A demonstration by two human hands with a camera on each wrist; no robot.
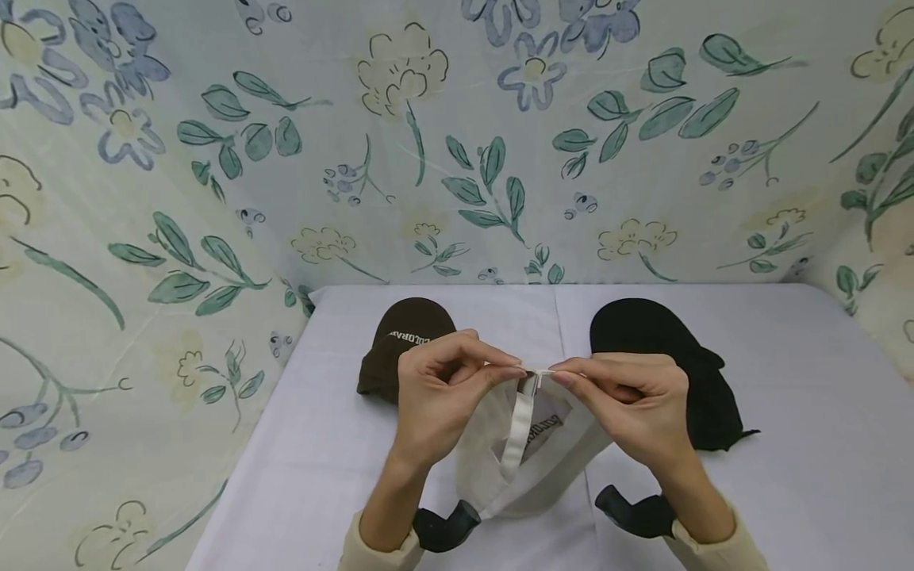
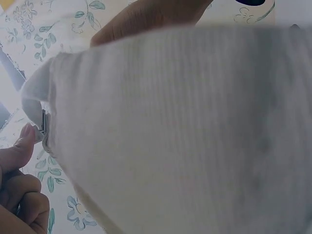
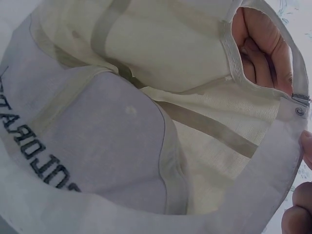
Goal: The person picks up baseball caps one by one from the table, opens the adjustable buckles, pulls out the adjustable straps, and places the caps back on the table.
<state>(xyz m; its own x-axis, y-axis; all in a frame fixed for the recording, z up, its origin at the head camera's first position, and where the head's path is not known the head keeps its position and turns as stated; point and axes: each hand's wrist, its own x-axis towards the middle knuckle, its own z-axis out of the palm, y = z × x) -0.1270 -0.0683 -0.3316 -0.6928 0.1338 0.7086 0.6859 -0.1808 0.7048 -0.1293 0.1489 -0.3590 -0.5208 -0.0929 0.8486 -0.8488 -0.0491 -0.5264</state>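
A cream baseball cap (image 1: pixel 557 476) is held up above the table by its back strap. My left hand (image 1: pixel 437 400) pinches the strap (image 1: pixel 519 432) between thumb and forefinger. Close beside it, my right hand (image 1: pixel 639 404) pinches the band in the same way. Between the fingertips sits a small metal buckle (image 2: pixel 44 121), also visible in the right wrist view. That view looks into the cap, with its seam tape, the back opening and dark reversed lettering (image 3: pixel 36 158). Cream fabric fills most of the left wrist view.
A brown cap (image 1: pixel 414 321) with white lettering lies behind my left hand, and a black cap (image 1: pixel 631 327) behind my right. Both are on the white-covered table (image 1: pixel 307 444). A floral curtain (image 1: pixel 457 119) hangs along the back and left.
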